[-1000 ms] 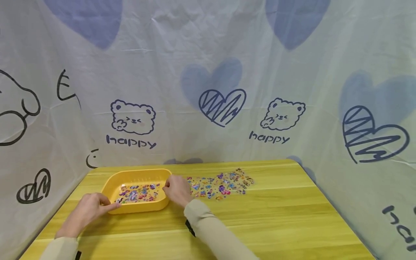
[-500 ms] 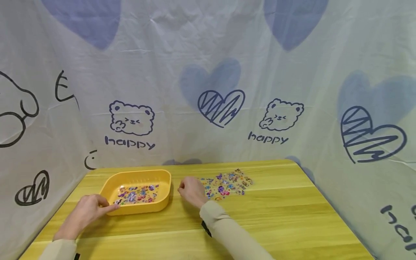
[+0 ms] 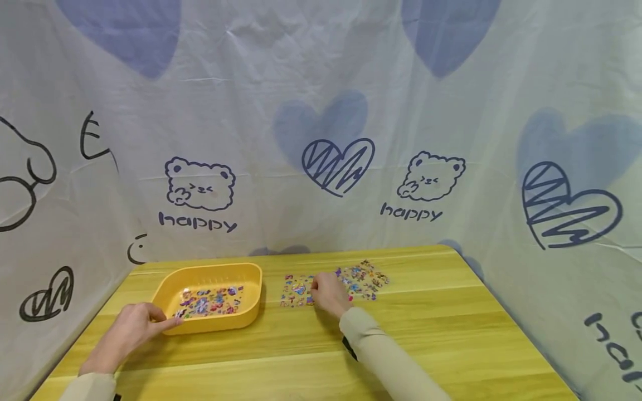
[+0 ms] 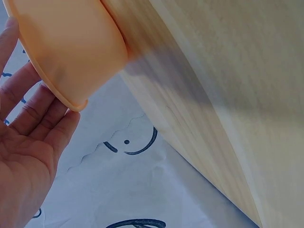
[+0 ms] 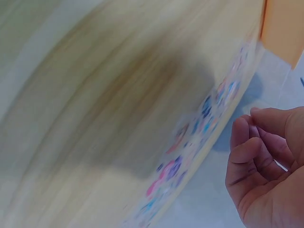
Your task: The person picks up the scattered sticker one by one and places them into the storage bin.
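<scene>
A yellow plastic tray stands on the left part of the table. Inside its bottom lie small, colourful sticker-like figures. My left hand holds the tray's left end, thumb on the near rim and fingers at the side; the left wrist view shows fingertips on the rim. My right hand hovers over clear sheets of colourful stickers to the right of the tray and partly covers them. In the right wrist view its fingers are curled, thumb against index finger, with nothing visible between them.
The yellow wood-grain table extends to the right and front. A white cloth with hearts, bears and lettering hangs behind it and at both sides. The tray is close to the table's left edge.
My right hand has left the tray's right end and moved right, over the sticker sheets. The left hand keeps its hold on the tray, which stays in place.
</scene>
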The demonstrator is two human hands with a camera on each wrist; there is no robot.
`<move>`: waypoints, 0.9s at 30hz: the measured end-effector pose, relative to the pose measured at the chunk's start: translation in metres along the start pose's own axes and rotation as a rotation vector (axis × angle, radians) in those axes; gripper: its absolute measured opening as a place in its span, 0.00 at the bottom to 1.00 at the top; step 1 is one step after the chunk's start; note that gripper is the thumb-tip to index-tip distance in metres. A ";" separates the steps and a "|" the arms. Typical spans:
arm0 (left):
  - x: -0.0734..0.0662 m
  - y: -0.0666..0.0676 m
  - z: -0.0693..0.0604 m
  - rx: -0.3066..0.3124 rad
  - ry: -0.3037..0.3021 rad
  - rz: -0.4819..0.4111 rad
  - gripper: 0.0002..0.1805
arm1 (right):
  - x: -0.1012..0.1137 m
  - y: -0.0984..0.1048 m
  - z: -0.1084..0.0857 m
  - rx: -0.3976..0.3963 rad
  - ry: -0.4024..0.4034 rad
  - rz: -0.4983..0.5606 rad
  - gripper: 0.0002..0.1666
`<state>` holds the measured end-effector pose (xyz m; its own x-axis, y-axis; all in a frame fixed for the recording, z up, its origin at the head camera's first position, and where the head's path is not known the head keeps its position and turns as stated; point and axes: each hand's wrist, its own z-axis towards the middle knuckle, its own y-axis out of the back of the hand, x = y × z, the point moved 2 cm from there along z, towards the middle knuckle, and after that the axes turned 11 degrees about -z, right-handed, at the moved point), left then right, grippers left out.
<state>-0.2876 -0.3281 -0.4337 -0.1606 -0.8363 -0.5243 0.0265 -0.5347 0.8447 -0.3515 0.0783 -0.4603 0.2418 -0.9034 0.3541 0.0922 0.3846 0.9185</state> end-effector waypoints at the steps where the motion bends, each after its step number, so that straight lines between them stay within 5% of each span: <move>1: 0.000 0.000 0.000 -0.002 -0.002 0.001 0.27 | -0.003 0.001 -0.001 -0.006 -0.001 -0.001 0.12; 27: -0.002 0.000 0.000 0.051 0.056 -0.023 0.29 | -0.070 0.023 -0.010 -0.045 -0.104 -0.007 0.13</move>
<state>-0.2878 -0.3262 -0.4327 -0.1049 -0.8303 -0.5474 -0.0269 -0.5479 0.8361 -0.3564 0.1519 -0.4655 0.1397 -0.9198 0.3666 0.1374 0.3847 0.9128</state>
